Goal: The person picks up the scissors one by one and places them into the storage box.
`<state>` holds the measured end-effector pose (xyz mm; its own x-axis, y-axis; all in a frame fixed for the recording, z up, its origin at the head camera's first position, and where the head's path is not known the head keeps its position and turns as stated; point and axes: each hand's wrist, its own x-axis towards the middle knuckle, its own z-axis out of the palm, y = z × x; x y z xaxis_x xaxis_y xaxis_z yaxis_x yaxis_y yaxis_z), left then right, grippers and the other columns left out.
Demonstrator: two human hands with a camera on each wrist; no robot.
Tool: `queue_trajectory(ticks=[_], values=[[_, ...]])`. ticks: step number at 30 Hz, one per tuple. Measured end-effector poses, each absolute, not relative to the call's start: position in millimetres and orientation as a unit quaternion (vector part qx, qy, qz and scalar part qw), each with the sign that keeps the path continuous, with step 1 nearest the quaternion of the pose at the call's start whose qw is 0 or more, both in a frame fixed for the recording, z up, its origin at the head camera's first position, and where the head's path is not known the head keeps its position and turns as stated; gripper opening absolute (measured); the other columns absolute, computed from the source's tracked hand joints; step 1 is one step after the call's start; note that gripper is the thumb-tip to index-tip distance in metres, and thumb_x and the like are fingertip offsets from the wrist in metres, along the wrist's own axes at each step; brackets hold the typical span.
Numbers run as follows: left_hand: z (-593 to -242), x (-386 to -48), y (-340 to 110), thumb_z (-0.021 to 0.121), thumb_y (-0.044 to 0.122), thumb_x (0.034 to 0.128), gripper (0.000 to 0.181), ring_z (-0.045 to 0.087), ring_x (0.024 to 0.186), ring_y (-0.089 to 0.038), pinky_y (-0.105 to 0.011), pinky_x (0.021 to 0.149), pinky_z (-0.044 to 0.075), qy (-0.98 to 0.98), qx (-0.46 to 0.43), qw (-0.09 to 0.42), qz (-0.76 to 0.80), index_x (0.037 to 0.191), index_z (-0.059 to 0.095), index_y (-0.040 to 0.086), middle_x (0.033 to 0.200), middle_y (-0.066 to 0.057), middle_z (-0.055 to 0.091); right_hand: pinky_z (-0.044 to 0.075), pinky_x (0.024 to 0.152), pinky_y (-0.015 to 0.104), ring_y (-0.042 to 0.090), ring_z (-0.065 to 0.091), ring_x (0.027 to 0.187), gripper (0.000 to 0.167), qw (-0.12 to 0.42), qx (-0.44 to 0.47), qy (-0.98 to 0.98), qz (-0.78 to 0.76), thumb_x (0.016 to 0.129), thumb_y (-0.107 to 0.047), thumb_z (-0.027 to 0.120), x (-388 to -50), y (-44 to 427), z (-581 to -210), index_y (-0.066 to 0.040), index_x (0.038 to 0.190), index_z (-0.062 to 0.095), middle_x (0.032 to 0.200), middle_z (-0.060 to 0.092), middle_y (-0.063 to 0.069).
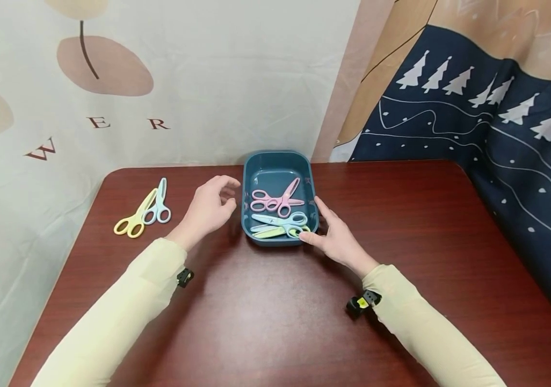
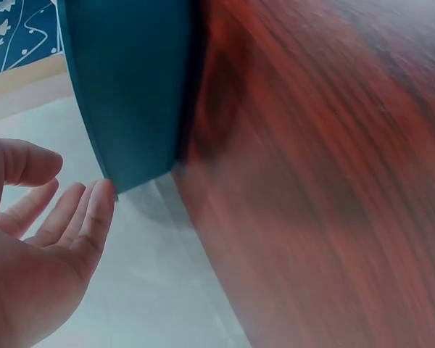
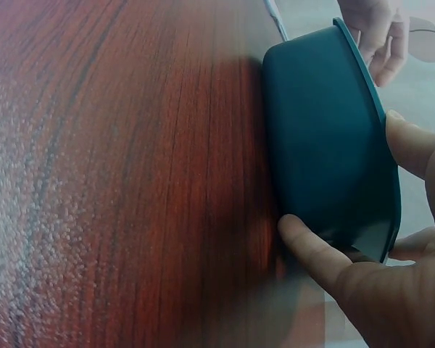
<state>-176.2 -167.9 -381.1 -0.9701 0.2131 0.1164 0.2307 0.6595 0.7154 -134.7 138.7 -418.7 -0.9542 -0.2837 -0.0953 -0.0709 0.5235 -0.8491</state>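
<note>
A dark blue-green tray (image 1: 277,242) holds pink scissors (image 1: 285,203), light blue scissors (image 1: 277,219) and green scissors (image 1: 270,233). My right hand (image 1: 337,239) grips its near right side, the thumb over the rim and the other fingers along the outside; in the right wrist view this hand (image 3: 399,283) is against the tray wall (image 3: 322,130). Just left of the tray is my left hand (image 1: 210,207), fingers loosely bent and holding nothing. From the left wrist view, that hand's (image 2: 47,254) fingertips are close to the tray (image 2: 130,94); contact is unclear.
Yellow scissors (image 1: 136,217) and another light blue pair (image 1: 160,203) lie touching at the left of the brown table (image 1: 266,322). A pale printed cloth (image 1: 232,80) hangs behind the table, and a navy cloth with white trees (image 1: 449,118) covers the right side.
</note>
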Motion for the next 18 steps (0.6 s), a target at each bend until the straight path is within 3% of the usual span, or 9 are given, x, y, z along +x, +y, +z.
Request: queue_trajectory(ticks=[18], values=[[-385.7,-167.3,-212.3,0.056,-0.002,0.0925,0.038,0.069,0.102,-0.041,-0.054,0.093,0.054,-0.930,-0.090,0.029,-0.355,0.130,0.061,-0.002,0.128,-0.025,0.062,0.044,0.112,0.052,0.041,0.047,0.142,0.099,0.117,-0.098,0.862,-0.483,0.093,-0.026,0.080,-135.4,138.8,-419.5,-0.016,0.167,0.016,0.162,0.034,0.021]])
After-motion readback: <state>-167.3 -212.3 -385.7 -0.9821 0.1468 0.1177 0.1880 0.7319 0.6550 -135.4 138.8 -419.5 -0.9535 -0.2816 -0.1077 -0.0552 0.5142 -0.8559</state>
